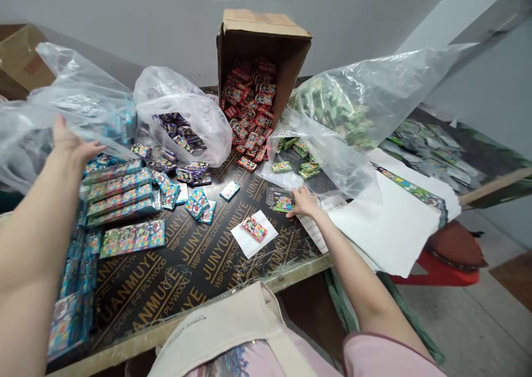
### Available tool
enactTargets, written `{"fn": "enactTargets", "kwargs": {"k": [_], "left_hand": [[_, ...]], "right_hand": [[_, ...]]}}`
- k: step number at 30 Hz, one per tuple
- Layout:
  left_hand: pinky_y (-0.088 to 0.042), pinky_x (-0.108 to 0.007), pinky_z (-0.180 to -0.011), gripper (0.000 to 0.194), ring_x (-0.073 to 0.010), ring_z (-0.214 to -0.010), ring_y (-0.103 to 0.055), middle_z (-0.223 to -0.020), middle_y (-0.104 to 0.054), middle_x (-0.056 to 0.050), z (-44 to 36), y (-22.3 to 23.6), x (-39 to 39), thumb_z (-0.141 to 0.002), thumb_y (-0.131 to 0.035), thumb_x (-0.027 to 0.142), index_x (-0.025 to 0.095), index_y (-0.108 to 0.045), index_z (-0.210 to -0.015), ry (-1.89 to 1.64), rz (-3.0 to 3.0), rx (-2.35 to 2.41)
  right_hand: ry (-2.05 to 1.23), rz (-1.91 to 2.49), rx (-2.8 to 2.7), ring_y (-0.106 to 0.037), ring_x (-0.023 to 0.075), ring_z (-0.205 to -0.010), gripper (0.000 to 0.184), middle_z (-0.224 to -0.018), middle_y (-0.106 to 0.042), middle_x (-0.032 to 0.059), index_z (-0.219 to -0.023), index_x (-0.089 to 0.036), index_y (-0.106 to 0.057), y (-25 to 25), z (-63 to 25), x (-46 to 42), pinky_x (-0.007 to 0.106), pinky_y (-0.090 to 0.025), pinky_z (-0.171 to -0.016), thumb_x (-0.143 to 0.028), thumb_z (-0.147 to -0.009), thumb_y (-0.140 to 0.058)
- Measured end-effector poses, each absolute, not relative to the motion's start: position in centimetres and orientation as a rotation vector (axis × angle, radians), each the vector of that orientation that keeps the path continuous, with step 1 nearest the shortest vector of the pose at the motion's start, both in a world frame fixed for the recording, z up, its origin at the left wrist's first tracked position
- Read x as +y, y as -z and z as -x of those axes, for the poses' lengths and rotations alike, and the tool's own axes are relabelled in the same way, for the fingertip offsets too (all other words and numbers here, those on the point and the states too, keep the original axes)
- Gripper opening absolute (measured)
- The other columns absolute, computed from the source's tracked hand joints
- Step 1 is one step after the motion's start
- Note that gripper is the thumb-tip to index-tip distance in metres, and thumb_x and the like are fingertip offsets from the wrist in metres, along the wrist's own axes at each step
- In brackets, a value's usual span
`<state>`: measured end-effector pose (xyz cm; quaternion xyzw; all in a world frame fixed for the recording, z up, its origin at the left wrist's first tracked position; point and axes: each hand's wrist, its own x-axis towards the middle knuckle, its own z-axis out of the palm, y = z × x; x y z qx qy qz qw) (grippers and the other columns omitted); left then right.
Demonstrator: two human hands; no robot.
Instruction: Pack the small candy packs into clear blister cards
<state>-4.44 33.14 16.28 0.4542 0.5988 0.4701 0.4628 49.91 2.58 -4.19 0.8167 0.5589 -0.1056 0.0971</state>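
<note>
My left hand [72,143] is at the left, fingers spread, against or just in front of a clear plastic bag [83,100] with blue packets inside. Below it lie stacked rows of shiny multi-pack strips [120,191]. On the right, my right hand [306,202] has its thumb and fingers closed at the edge of a printed plastic pouch [282,200], which lies on the table. Left of that pouch, a red small packet [254,228] rests on a white paper square [249,248]. Several blue small packets [200,204] lie loose near the middle.
A cardboard box [266,22] on its side spills red packets [249,127]. Plastic bags hold purple packets [178,130] and green packets [305,149]. White sheets [374,227] lie at the right, near a pile of pouches [432,149]. The table's front edge [291,277] is close to my body.
</note>
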Motion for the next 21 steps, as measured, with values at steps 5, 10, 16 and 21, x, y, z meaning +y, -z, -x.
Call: {"fn": "enactTargets", "kwargs": {"k": [5,10,16,21], "left_hand": [[-0.04,-0.036,-0.098,0.081,-0.023,-0.124,-0.043,-0.151,-0.019,-0.021,-0.3,-17.1,26.7,-0.089,-0.042,0.044,0.0,-0.002,-0.143,-1.189,-0.622,1.165],[-0.043,-0.037,-0.096,0.058,-0.0218,-0.112,-0.057,-0.135,-0.047,-0.014,-4.4,-14.6,17.3,-0.084,-0.053,0.036,0.016,-0.035,-0.136,-1.174,-0.7,0.981],[-0.041,-0.039,-0.098,0.036,-0.0242,-0.101,-0.062,-0.104,-0.07,-0.009,-3.2,-6.6,4.9,-0.067,-0.075,0.032,0.016,-0.07,-0.099,-0.645,-1.156,0.935],[-0.042,-0.039,-0.098,0.036,-0.0245,-0.1,-0.064,-0.106,-0.071,-0.01,-0.8,-2.0,-1.1,-0.07,-0.074,0.037,0.015,-0.071,-0.098,-0.608,-1.112,1.0]], "right_hand": [[0.237,-2.361,1.88,-0.044,0.0387,-0.117,0.085,-0.127,-0.05,0.0173,-0.126,-0.025,-0.048,5.3,-50.5,2.4,0.051,-0.033,-0.09,-0.047,-0.051,-0.081],[0.201,-2.298,1.827,-0.05,0.036,-0.104,0.065,-0.107,-0.058,0.0147,-0.107,-0.022,-0.063,5.0,-51.1,4.5,0.044,-0.035,-0.081,-0.059,-0.055,-0.074],[0.313,-2.245,1.94,-0.053,0.0337,-0.098,0.049,-0.101,-0.061,0.0132,-0.095,-0.022,-0.063,4.3,-50.1,5.5,0.039,-0.037,-0.07,-0.052,-0.058,-0.074],[0.374,-2.358,1.926,-0.058,0.0357,-0.084,0.044,-0.08,-0.061,0.0127,-0.071,-0.018,-0.057,3.9,-48.9,5.1,0.042,-0.039,-0.065,-0.044,-0.045,-0.083]]}}
